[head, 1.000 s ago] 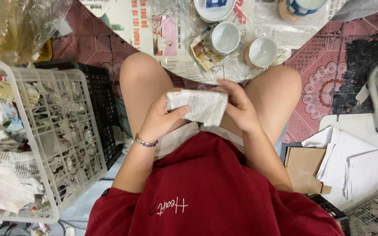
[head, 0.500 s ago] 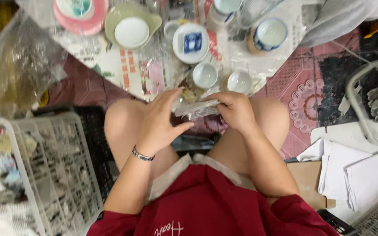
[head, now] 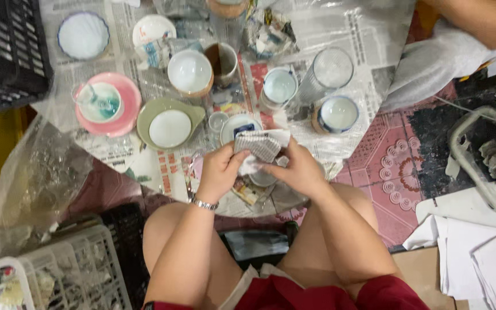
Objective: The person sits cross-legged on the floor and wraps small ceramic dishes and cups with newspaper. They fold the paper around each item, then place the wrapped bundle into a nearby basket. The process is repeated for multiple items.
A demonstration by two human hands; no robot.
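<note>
Since half a second ago both my hands have gone forward, off my lap and out over the newspaper sheet (head: 340, 40), carrying the bundle (head: 258, 144) with them.

That sheet, under clear plastic, covers the floor from 10 o'clock to 1 o'clock and bears all the crockery. A black crate (head: 7, 51) sits at 10 o'clock, and a white basket (head: 70, 275) stuffed with paper scraps at 7 o'clock. A stack of white paper (head: 477, 252) lies at 4 o'clock, with a fan guard (head: 489, 166) at 3 o'clock above it. Another person's arm (head: 483, 23) shows at 1 o'clock.

My left hand (head: 220, 171), with a metal bracelet (head: 204, 203) on the wrist, and my right hand (head: 299, 171) meet just above the picture's centre. The fingers of both are clenched around the bundle, a thing wrapped in newsprint: left fingers (head: 237, 158) pinch its left edge, right fingers close on its lower right. What is inside I cannot tell. The bundle is held above the sheet, just over a blue-and-white saucer (head: 233, 126).

At 11 o'clock of my hands lies a pink plate (head: 124, 109) with a small cup on it, and beside it a green dish (head: 150, 112) holding a white saucer. A white bowl (head: 189, 72) stands at 12 o'clock of that dish. A clear glass (head: 331, 69) stands at 1 o'clock of my hands, with a blue-rimmed cup (head: 338, 113) just below it and another cup (head: 279, 86) to its left.
</note>
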